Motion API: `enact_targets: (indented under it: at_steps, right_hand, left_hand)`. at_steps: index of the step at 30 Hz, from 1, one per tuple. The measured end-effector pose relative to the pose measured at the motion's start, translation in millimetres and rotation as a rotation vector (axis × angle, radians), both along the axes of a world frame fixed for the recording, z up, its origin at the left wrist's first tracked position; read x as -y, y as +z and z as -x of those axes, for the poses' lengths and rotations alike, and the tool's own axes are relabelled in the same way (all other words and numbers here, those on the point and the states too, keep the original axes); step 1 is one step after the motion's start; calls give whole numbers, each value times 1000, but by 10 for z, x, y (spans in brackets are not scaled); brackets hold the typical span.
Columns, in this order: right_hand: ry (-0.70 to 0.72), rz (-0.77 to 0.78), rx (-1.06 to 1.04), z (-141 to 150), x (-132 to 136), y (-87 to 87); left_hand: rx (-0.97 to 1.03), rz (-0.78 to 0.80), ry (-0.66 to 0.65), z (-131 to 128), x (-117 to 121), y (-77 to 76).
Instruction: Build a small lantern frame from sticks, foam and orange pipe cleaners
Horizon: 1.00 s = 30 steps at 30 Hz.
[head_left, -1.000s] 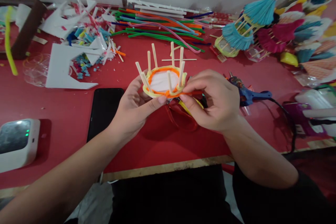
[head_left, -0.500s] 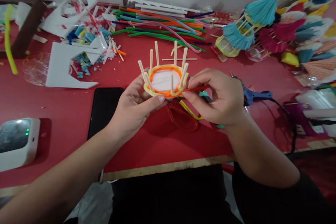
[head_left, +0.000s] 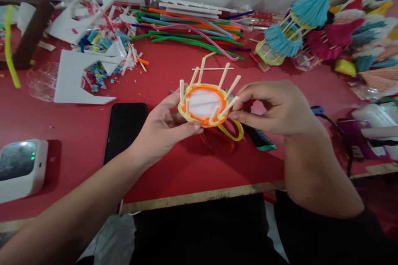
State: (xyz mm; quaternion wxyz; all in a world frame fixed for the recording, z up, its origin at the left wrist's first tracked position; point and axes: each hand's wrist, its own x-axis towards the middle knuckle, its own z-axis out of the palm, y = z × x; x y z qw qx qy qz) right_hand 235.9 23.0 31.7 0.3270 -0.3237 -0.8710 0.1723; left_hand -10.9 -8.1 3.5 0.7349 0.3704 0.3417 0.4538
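My left hand (head_left: pixel 161 128) grips a small round base (head_left: pixel 203 103) by its left and near rim, thumb on the front edge. The base has a white floor, a pale yellow edge and several wooden sticks standing around it. An orange pipe cleaner (head_left: pixel 222 98) runs in a ring inside the sticks. At the right rim, my right hand (head_left: pixel 267 105) has thumb and forefinger pinched together on the pipe cleaner's end, which the fingers mostly hide. Below the base, yellow and red loop handles (head_left: pixel 239 130) show, and a black cutter with a teal end (head_left: pixel 261 138) lies nearby.
A black phone (head_left: pixel 126 128) lies left of my left hand. Coloured pipe cleaners (head_left: pixel 192 29) are piled at the back, with foam scraps (head_left: pixel 74 74) to their left. Stick-and-pipe-cleaner models (head_left: pixel 282 41) stand back right. A white device (head_left: pixel 23 169) is at far left.
The base has shifted slightly right and tilted, so its sticks lean differently. My right hand has moved a little right, uncovering the cutter; the orange strand between its fingers shows less.
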Motion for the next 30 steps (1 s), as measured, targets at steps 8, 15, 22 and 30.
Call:
enact_targets:
  at_steps: [8, 15, 22, 30]
  right_hand:
    - [3, 202, -133, -130, 6, -28]
    - [130, 317, -175, -119, 3, 12]
    - [253, 415, -133, -114, -41, 12]
    - [128, 363, -232, -70, 17, -21]
  left_hand:
    - [20, 23, -163, 84, -30, 15]
    - [-8, 20, -218, 134, -51, 43]
    - [5, 53, -263, 155, -54, 88]
    - [70, 106, -252, 141, -71, 66]
